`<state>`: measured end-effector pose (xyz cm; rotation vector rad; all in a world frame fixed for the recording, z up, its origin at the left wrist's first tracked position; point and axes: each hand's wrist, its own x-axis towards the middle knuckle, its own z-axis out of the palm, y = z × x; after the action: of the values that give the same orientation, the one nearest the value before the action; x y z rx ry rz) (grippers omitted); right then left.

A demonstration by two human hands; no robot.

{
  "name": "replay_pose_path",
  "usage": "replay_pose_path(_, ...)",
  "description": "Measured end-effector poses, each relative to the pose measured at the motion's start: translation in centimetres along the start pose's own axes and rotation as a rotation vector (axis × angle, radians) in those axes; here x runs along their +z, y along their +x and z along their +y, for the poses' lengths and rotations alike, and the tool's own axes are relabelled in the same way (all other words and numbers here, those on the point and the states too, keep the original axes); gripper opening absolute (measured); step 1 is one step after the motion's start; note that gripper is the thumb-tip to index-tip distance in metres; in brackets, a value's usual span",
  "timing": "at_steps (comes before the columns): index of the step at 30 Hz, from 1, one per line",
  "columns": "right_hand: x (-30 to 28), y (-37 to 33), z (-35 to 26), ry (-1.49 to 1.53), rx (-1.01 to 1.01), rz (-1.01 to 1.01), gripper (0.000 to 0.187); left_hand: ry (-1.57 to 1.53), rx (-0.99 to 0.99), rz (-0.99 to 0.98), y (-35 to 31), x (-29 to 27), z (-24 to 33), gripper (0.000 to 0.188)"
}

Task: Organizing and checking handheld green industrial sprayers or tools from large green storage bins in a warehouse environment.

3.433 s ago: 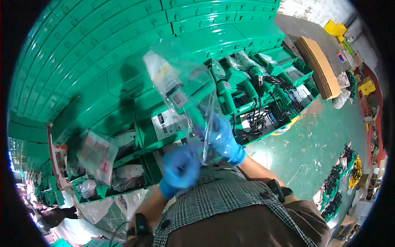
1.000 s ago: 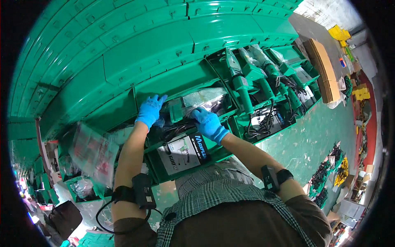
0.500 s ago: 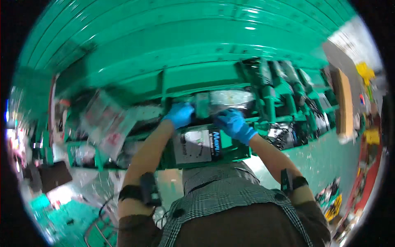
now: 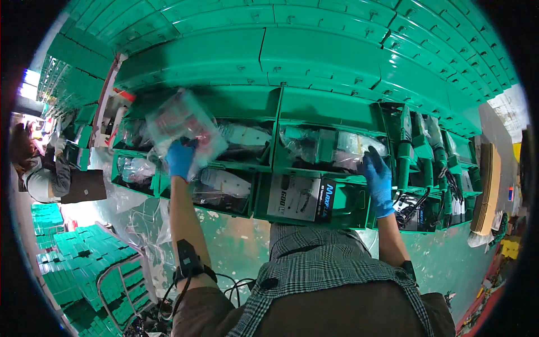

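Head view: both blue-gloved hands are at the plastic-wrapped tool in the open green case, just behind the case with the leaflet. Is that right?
Not quite: the head view shows only the right hand at the plastic-wrapped tool in the open green case. The left hand is at the clear bag with red print.

1. Floor (image 4: 443,261), green, scuffed: showing below the cases; clear plastic (image 4: 132,205) lying on it at left.
2. Open cases (image 4: 352,203), green: standing in a row, hiding their support; holding bagged tools (image 4: 348,141), cords (image 4: 452,182), printed sheets (image 4: 295,196).
3. Closed cases (image 4: 320,53), green: lying stacked behind.
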<state>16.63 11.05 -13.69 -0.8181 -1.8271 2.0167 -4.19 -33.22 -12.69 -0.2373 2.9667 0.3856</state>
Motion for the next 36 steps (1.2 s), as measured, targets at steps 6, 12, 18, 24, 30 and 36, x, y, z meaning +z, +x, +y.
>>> replay_pose_path(6,6.3,-2.1,-2.4,-0.273,-0.367,-0.354,0.078,-0.554,0.407,0.109,-0.2,-1.1,2.5,0.023)
replay_pose_path(12,11.4,-3.2,-4.4,-0.023,0.161,-0.606,0.072,-0.843,0.376,-0.18,-10.5,3.9,12.9,0.024)
replay_pose_path(18,6.9,-3.6,0.1,0.243,0.422,-0.278,0.017,-0.76,0.551,0.014,-15.7,6.6,18.4,0.033)
replay_pose_path(24,5.3,-3.7,1.5,0.547,0.164,-0.152,0.008,-1.051,0.633,-0.464,-19.8,8.2,22.2,0.036)
replay_pose_path(30,-2.5,-1.9,-4.9,-0.679,-0.495,0.058,0.03,-0.941,0.589,-0.218,-12.5,6.9,21.0,0.012)
replay_pose_path(36,-6.0,-1.1,-9.7,-0.884,-0.793,-0.127,0.022,0.38,1.144,0.081,-12.0,2.6,29.0,0.051)
